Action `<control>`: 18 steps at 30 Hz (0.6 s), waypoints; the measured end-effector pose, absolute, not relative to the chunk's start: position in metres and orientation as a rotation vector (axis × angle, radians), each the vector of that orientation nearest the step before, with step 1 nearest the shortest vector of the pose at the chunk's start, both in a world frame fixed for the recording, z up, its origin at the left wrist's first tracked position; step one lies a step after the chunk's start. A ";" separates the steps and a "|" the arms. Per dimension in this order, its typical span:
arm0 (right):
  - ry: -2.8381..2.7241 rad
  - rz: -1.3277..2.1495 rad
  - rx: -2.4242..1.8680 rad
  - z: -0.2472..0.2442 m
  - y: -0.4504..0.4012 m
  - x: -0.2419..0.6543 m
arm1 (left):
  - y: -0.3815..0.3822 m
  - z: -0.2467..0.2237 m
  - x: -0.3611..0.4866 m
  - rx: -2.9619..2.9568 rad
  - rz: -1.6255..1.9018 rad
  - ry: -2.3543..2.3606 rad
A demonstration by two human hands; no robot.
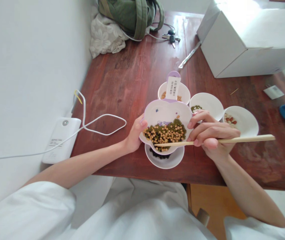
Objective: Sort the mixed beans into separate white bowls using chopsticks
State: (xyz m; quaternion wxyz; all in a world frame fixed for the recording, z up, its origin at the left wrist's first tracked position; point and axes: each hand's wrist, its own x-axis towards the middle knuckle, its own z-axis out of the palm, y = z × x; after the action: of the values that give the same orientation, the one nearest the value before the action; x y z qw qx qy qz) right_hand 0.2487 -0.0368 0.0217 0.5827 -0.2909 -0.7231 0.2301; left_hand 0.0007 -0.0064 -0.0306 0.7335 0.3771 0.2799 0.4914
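Note:
My left hand [135, 135] grips the left rim of a white and lilac handled bowl [154, 111], thumb over the edge. Mixed green, tan and black beans [166, 134] lie in its lower half. In my right hand [213, 131] is a pair of pale wooden chopsticks [248, 138], their tips down at the beans. Its fingers also touch the bowl's right rim. The handled bowl overlaps a small white bowl [168, 163] of black beans below it. Its labelled handle crosses another white bowl [186, 90] with tan beans.
To the right stand a white bowl [211, 103] with green beans and one [247, 123] with nuts. A large white box [232, 46], keys [172, 39] and a green bag [124, 16] are farther back. On the left, a white cable [104, 115] runs by a power bank [62, 140].

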 end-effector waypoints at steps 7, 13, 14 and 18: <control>-1.607 0.484 -0.712 0.021 -0.036 0.258 | -0.007 -0.029 0.001 0.825 1.073 0.644; -1.709 0.520 -0.695 0.022 -0.036 0.254 | -0.005 -0.027 0.001 0.876 1.071 0.600; -1.713 0.519 -0.696 0.022 -0.037 0.253 | -0.005 -0.028 0.001 0.876 1.070 0.601; -1.716 0.526 -0.715 0.022 -0.038 0.252 | -0.006 -0.028 0.001 0.842 1.073 0.627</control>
State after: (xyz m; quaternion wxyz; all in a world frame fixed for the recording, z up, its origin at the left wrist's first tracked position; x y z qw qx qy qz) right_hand 0.2524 -0.0377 0.0222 0.5689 -0.3043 -0.7305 0.2239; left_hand 0.0012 -0.0056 -0.0282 0.7313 0.3827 0.2847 0.4875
